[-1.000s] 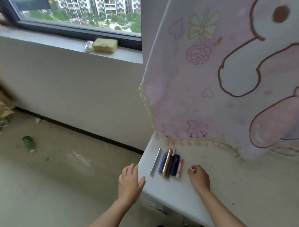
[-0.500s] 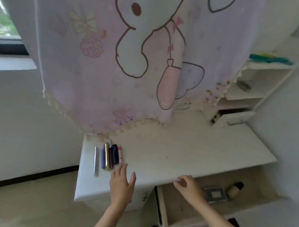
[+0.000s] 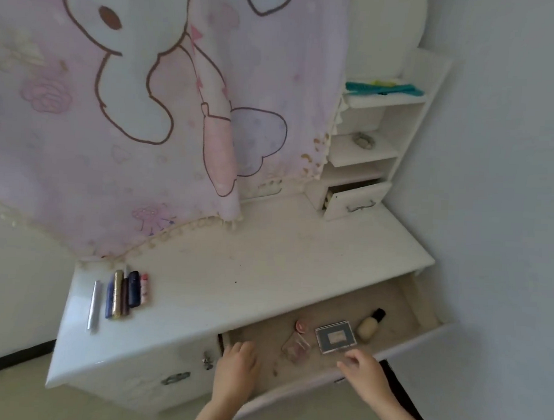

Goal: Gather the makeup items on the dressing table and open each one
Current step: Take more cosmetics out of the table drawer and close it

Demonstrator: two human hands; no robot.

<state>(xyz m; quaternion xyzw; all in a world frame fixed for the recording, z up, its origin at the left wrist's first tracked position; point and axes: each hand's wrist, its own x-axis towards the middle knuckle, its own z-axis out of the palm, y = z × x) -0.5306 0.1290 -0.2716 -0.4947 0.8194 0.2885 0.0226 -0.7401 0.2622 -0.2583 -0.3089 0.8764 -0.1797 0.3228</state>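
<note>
I am looking down at my two bare hands over the open white pull-out drawer [image 3: 416, 341]. My left hand [image 3: 237, 368] is hanging over the near left part of the drawer with its fingers loosely curled and holding nothing. My right hand [image 3: 365, 374] is reaching at the drawer's front edge, just beside the flat square grey-framed compact [image 3: 336, 337]; its fingers are bent and empty too.

I am thinking about what could go wrong. The small clear pink glass jar [image 3: 296, 348] is lying tipped on its side, touching the compact, so a clumsy grab could knock it or make it roll. The little round pink pot [image 3: 301, 326] is sitting just behind it and could get bumped as well. The cream squeeze bottle with the black cap [image 3: 370, 325] is lying tilted further right.

Further back, on the white dressing table top [image 3: 266, 273], the row of thin makeup sticks, silver, blue, gold, brown, navy and pink [image 3: 124, 293], is lying side by side near the left edge, all capped.
</note>
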